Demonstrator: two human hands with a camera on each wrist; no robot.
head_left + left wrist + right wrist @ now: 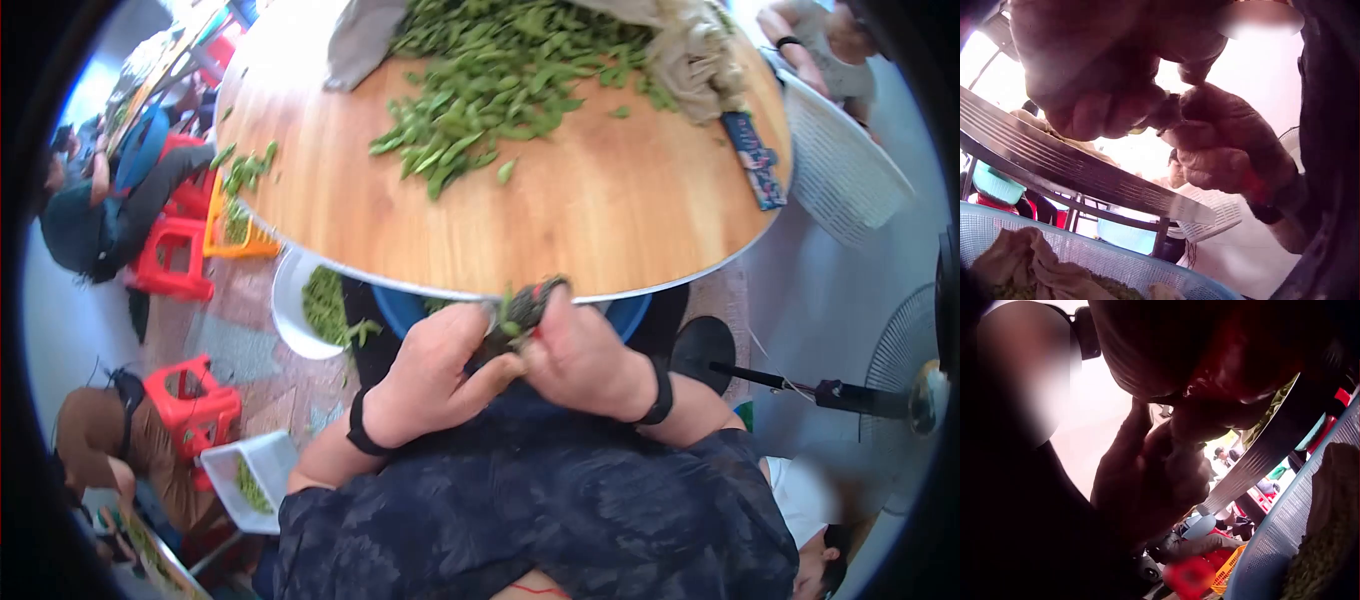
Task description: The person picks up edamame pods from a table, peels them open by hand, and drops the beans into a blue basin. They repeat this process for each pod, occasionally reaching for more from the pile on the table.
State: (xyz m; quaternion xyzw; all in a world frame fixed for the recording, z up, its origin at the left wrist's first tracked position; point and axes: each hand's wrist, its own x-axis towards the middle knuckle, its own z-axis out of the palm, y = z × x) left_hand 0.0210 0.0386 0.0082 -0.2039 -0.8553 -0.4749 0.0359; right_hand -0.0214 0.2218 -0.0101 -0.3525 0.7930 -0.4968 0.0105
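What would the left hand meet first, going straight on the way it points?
Most likely the right hand, just ahead of the left hand; depth and any contact are unclear.

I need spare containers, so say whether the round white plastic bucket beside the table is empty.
Not empty: green pods lie inside the bucket.

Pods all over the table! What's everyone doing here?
A person's left hand and right hand meet at the near edge of the table, holding a small dark thing with a green pod by it. It's too blurred to tell what the dark thing is. A big pile of green pods lies on the table, and more fill part of a white tub below.
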